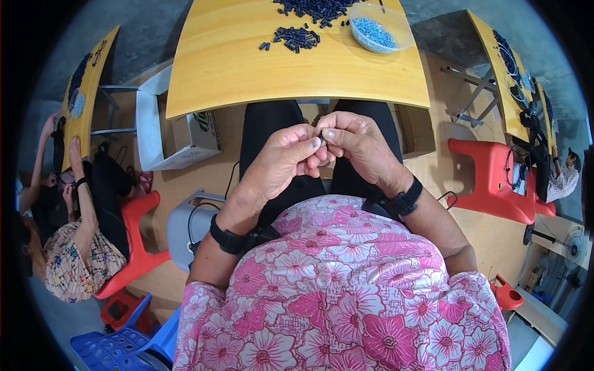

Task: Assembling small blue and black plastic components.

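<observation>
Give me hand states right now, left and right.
Left hand: closed, fingertips pinching a small dark part.
Right hand: closed, fingertips pinching the same part from the other side.

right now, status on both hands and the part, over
Left hand and right hand together over lap, fingers pinching small dark part. Dark pieces and bowl of blue bits on table. Nothing in the way.

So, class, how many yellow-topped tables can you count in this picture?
3. The nearest table lies ahead of the person's hands, a second table stands at the left edge, and a third table at the upper right. Others may lie beyond view.
</observation>
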Tool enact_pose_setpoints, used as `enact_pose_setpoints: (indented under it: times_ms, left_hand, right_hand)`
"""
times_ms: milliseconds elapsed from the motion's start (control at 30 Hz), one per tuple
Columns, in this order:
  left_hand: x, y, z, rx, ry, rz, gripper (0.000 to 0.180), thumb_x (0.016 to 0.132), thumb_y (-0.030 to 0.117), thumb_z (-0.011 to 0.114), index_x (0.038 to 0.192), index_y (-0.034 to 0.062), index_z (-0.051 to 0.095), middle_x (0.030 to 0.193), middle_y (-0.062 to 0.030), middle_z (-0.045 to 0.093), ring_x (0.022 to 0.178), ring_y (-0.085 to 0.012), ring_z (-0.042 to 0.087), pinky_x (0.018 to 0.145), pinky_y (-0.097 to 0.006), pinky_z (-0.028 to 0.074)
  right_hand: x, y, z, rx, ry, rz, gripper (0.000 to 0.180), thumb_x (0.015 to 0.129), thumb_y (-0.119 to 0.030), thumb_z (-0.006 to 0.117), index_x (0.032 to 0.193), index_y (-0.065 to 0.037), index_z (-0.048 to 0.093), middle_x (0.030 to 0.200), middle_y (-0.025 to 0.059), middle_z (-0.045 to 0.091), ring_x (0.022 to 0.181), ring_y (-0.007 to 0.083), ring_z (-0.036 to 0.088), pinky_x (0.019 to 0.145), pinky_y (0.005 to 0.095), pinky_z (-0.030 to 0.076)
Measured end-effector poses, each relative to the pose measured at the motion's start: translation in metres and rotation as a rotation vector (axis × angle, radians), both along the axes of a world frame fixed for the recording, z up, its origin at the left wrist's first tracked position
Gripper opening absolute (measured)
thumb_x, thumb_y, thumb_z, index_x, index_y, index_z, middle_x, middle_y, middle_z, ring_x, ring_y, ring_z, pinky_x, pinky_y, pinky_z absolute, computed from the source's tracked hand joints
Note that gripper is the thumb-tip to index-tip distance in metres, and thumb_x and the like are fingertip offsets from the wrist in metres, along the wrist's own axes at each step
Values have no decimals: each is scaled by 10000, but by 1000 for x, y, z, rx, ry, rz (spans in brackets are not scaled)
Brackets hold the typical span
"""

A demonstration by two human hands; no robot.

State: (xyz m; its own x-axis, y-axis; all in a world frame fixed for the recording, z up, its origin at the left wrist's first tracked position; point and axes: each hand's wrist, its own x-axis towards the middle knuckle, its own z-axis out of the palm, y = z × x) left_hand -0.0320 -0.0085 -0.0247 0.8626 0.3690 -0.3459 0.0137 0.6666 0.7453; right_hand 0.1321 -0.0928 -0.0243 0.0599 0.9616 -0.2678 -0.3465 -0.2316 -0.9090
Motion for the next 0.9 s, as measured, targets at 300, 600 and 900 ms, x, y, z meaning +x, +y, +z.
enact_pose_setpoints:
  times_ms: [300, 600, 900]
  left_hand:
    - [4, -1, -4, -222, -192, 5, 109, 968, 143, 504, 1013, 51, 539, 859, -24, 589, 742, -76, 569, 683, -210, 505]
    - [7, -7, 1, -13, -132, 108, 178, 965, 221, 533, 934, 46, 545, 875, -43, 584, 692, -66, 551, 684, -264, 529]
    - [5, -16, 1, -233, -133, 222, 122, 942, 217, 575, 946, 95, 582, 854, 10, 573, 734, -54, 528, 685, -234, 497]
  right_hand:
    - [-5, 0, 2, 3, -40, -112, 141, 939, -174, 549, 941, -49, 614, 703, -27, 603, 581, 29, 529, 461, 167, 358]
    - [0, 0, 8, 57, 144, -123, 212, 949, -161, 531, 1043, 6, 624, 731, 3, 590, 619, 54, 558, 520, 189, 436]
    - [-4, -7, 6, 272, -405, -188, 253, 811, -39, 683, 1062, -32, 657, 856, 26, 607, 716, 83, 602, 616, 204, 492]
